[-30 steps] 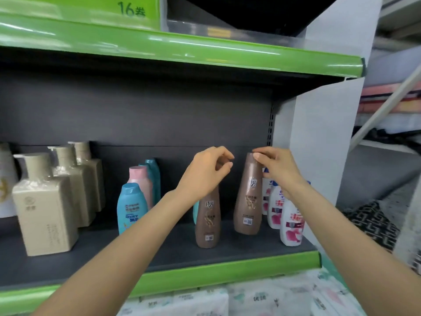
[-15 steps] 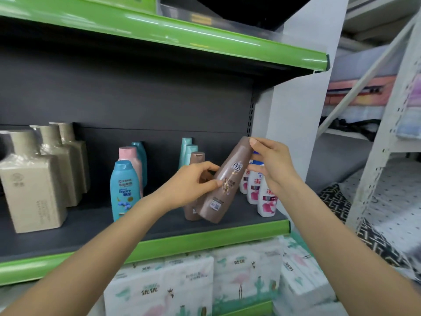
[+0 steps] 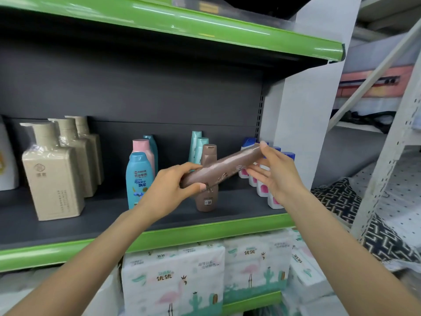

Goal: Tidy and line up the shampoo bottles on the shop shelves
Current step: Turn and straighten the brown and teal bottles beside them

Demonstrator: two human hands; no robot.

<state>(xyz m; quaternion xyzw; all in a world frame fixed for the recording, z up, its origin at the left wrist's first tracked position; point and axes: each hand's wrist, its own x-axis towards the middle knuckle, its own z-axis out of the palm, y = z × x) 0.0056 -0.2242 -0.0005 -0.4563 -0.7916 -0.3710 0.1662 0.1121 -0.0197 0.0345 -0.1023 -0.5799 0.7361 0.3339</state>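
Observation:
A brown shampoo bottle (image 3: 224, 166) lies almost flat in the air in front of the shelf. My left hand (image 3: 173, 188) grips its base end. My right hand (image 3: 271, 173) holds its cap end, thumb on top and fingers spread beneath. Behind it a second brown bottle (image 3: 207, 197) stands upright on the dark shelf (image 3: 102, 215). Teal bottles (image 3: 197, 144) stand behind that one. White bottles with blue caps (image 3: 262, 190) run in a row at the right end, partly hidden by my right hand.
A blue bottle (image 3: 136, 179) with a pink one (image 3: 143, 148) behind stands left of centre. Beige square bottles (image 3: 52, 176) line the left side. A green shelf edge (image 3: 205, 231) runs below, with tissue packs (image 3: 205, 274) underneath. A white side panel (image 3: 300, 124) closes the right.
The brown bottle has been lifted off the shelf and tipped from upright to almost flat. My left hand left the other brown bottle and took its base. The camera tilted down.

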